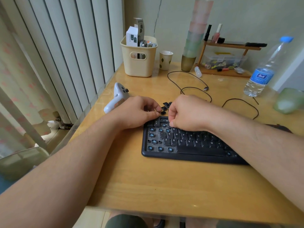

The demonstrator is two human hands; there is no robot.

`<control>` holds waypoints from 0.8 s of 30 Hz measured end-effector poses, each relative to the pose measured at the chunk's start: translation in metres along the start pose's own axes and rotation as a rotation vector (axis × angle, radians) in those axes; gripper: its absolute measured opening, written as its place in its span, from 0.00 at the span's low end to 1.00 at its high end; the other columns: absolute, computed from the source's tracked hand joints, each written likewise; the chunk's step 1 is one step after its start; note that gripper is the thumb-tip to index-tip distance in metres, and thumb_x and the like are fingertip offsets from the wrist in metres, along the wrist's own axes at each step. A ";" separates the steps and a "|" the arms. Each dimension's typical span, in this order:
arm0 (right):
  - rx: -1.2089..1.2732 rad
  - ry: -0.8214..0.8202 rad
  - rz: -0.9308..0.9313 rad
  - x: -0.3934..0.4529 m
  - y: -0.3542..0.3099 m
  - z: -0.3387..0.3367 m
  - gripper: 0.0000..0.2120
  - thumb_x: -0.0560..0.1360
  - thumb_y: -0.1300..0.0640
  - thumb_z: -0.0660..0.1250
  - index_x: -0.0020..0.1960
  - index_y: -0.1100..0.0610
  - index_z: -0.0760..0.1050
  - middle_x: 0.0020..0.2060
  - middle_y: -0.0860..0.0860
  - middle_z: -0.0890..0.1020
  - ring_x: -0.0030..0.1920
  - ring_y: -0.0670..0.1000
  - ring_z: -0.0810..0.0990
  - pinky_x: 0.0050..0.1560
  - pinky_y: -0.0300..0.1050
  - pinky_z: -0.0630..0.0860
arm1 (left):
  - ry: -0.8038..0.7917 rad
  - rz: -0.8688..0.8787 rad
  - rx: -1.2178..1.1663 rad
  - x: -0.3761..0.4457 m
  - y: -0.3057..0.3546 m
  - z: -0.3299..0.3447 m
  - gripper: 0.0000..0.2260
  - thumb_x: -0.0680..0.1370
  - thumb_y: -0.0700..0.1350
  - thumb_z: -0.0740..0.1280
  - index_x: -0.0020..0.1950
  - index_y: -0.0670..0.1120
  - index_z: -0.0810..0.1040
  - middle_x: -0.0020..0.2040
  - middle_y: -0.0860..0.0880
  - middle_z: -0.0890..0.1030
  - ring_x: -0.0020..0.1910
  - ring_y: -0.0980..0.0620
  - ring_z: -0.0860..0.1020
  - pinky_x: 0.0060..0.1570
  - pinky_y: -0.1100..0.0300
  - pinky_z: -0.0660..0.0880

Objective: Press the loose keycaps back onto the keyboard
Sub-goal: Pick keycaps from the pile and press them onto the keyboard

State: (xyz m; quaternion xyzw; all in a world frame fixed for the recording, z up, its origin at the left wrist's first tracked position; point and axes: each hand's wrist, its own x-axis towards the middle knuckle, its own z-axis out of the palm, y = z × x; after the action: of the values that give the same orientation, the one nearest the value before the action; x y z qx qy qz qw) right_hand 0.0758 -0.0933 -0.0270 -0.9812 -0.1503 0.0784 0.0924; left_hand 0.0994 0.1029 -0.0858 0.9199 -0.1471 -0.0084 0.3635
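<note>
- The black keyboard (189, 145) lies on the wooden desk (148, 181); its left end shows bare blue switch stems.
- Loose keycaps (165, 108) sit just beyond its top-left corner.
- The left hand (136, 111) curls fingertips at the pile; whether it pinches a cap I cannot tell.
- The right hand (185, 112), fingers bent, presses the top rows.
- Risk: a cap seated askew could jam or bend a stem.

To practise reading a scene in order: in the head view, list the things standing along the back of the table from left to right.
Cream basket → paper cup → stack of tumblers → wooden rack → water bottle.
</note>
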 end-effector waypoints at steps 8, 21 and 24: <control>-0.056 0.030 -0.043 -0.002 0.000 0.003 0.06 0.77 0.59 0.71 0.43 0.49 0.82 0.41 0.45 0.82 0.44 0.47 0.80 0.40 0.40 0.78 | -0.013 -0.006 0.000 0.000 0.001 0.000 0.04 0.80 0.54 0.71 0.53 0.61 0.83 0.45 0.57 0.83 0.45 0.59 0.80 0.48 0.63 0.75; -0.015 0.163 -0.140 -0.010 0.012 0.020 0.05 0.77 0.49 0.75 0.52 0.47 0.86 0.41 0.41 0.83 0.46 0.44 0.79 0.53 0.45 0.78 | 0.002 -0.010 0.010 -0.002 0.002 0.000 0.04 0.80 0.53 0.71 0.54 0.60 0.83 0.46 0.58 0.83 0.47 0.62 0.79 0.45 0.70 0.71; 0.026 0.157 -0.124 -0.008 0.014 0.018 0.04 0.75 0.50 0.77 0.50 0.47 0.86 0.39 0.40 0.82 0.43 0.41 0.79 0.47 0.41 0.75 | 0.000 -0.004 0.018 -0.002 0.001 0.000 0.05 0.80 0.53 0.71 0.55 0.60 0.83 0.46 0.57 0.83 0.47 0.60 0.79 0.48 0.67 0.73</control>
State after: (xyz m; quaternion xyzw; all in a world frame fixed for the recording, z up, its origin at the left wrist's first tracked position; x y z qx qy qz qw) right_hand 0.0691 -0.1064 -0.0469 -0.9718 -0.2021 -0.0025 0.1211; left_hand 0.0977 0.1027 -0.0849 0.9234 -0.1452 -0.0079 0.3553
